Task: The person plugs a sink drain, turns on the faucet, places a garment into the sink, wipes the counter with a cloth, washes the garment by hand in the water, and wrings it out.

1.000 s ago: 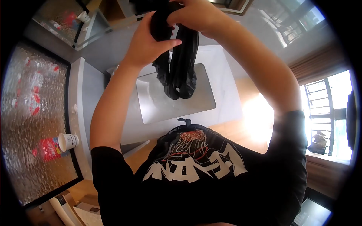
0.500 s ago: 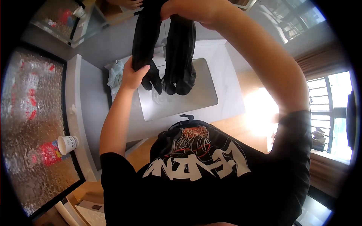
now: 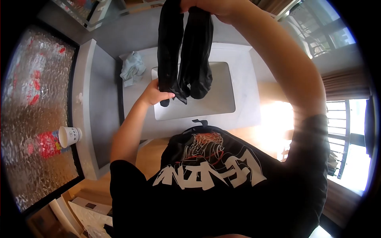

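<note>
A long, dark, limp black garment [image 3: 170, 43] hangs over the sink in two tube-like lengths; I cannot tell its exact kind. Up at the top edge of the view, my right hand [image 3: 210, 5] is closed on its upper part, with the fingers partly cut off. My left hand [image 3: 155, 94] pinches the lower end of the left length, thumb across the front. The right length dangles freely beside it, its rounded end above the basin. Below both lies the white sink [image 3: 222, 107], partly covered by the garment.
A crumpled pale cloth [image 3: 133, 68] lies on the counter [image 3: 246, 79] left of the sink. On the ledge at far left stands a paper cup [image 3: 69, 137] beside textured glass [image 3: 35, 99]. A bright window [image 3: 349, 135] is at the right.
The view has shifted, so the sink and cloth appear slightly further right. My left hand has moved down along the garment, and the two hanging lengths are closer together at the bottom.
</note>
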`<state>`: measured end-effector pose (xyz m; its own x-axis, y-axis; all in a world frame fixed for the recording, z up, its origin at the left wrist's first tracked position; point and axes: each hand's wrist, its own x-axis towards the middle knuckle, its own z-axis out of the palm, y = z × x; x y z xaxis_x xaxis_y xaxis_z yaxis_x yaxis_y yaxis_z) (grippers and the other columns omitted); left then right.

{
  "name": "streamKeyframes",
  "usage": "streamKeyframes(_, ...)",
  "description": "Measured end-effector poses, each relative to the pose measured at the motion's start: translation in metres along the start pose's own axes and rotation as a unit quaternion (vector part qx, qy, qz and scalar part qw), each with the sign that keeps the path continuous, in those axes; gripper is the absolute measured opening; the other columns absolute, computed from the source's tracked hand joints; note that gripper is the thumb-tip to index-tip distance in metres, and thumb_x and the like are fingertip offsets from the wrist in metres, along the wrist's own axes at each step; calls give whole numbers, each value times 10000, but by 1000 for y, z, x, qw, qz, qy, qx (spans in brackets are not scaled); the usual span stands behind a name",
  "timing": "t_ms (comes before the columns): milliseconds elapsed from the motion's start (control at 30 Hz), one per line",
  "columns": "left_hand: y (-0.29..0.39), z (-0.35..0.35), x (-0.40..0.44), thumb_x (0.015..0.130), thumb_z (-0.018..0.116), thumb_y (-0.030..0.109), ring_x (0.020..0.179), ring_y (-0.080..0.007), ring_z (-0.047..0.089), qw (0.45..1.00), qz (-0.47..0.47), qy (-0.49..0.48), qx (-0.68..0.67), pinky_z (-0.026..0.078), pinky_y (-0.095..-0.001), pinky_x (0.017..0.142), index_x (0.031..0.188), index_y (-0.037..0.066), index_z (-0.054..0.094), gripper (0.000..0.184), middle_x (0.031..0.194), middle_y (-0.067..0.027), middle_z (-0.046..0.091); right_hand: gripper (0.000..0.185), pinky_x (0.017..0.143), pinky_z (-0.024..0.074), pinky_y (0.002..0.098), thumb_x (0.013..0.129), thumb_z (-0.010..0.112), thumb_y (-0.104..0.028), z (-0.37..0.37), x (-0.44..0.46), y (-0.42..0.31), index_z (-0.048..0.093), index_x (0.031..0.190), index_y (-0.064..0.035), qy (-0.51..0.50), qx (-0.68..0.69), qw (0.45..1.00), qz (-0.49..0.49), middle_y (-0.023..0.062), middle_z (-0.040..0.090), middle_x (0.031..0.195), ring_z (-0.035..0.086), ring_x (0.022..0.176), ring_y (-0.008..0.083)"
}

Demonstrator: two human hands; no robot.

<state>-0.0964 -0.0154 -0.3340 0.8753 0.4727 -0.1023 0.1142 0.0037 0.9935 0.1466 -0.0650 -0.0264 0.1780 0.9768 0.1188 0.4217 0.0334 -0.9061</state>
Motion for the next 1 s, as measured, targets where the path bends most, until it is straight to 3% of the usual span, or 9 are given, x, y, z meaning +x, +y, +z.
streamKeyframes(100, 1, 14, -7, 727, 782, 4, 863, -168, 684, 999, 14, 18, -36, 553, -313, 805, 1145, 4, 668, 433, 963, -73, 713, 380, 733, 526, 344, 646, 746, 11, 6, 15, 23, 688, 1016, 73, -10, 29, 999, 10, 152, 671, 863, 627, 796, 253)
streamKeyframes(233, -11, 18, -13, 701, 800, -42, 813, -187, 696, 993, -45, 0, -110, 561, -322, 779, 953, 16, 639, 305, 849, -61, 692, 430, 707, 527, 346, 617, 777, -40, 25, 36, 42, 694, 1026, 64, 19, 2, 1000, 18, 152, 684, 876, 638, 786, 250)
streamKeyframes(400, -19, 24, -30, 832, 706, 67, 922, -203, 663, 983, -80, 0, -163, 520, -349, 865, 1058, 8, 654, 240, 973, -99, 702, 431, 695, 526, 338, 669, 753, -60, 45, 59, 57, 684, 1079, 55, 18, -46, 995, 84, 129, 698, 933, 645, 814, 230)
streamKeyframes(433, -6, 28, -35, 840, 693, 86, 927, -207, 663, 977, -82, -29, -196, 521, -353, 866, 1056, 6, 654, 234, 983, -109, 701, 431, 726, 500, 328, 663, 801, -150, 59, 78, 101, 689, 1044, 16, 77, -68, 995, 5, 106, 672, 849, 636, 788, 208)
streamKeyframes(533, 34, 31, -44, 846, 680, 139, 909, -248, 653, 955, -52, -80, -281, 518, -390, 851, 1076, 16, 630, 265, 953, -135, 681, 458, 739, 510, 313, 653, 824, -148, 77, 83, 127, 694, 1071, -12, 38, -111, 991, 63, 104, 687, 879, 649, 813, 205)
streamKeyframes(600, 42, 29, -45, 843, 683, 141, 895, -274, 645, 933, -11, -97, -347, 516, -413, 842, 1094, 24, 613, 285, 930, -137, 668, 614, 861, 552, 374, 612, 829, -298, 84, 74, 140, 699, 1155, -43, 7, -120, 987, 105, 169, 728, 1011, 696, 982, 290)
streamKeyframes(800, 85, 28, -34, 821, 647, 128, 915, -318, 630, 896, 24, -94, -434, 513, -483, 853, 1139, 34, 576, 339, 968, -156, 638, 429, 729, 553, 373, 676, 809, -249, 110, 25, 202, 722, 1045, -47, -17, -233, 966, 110, 143, 729, 861, 702, 780, 285)
streamKeyframes(933, 104, 30, -13, 809, 597, 92, 987, -312, 626, 885, 46, -85, -455, 512, -468, 919, 1182, 9, 554, 384, 1080, -167, 629, 613, 876, 538, 418, 713, 781, -354, 112, -23, 240, 646, 1187, 10, -20, -236, 955, 180, 251, 691, 1063, 675, 1005, 365)
streamKeyframes(1000, 114, 31, -3, 813, 595, 89, 1011, -309, 624, 892, 59, -67, -444, 509, -450, 941, 1184, -4, 549, 385, 1106, -169, 629, 647, 904, 525, 428, 807, 732, -379, 105, -52, 258, 579, 1311, -5, -12, -64, 968, 242, 231, 663, 1175, 660, 1068, 325)
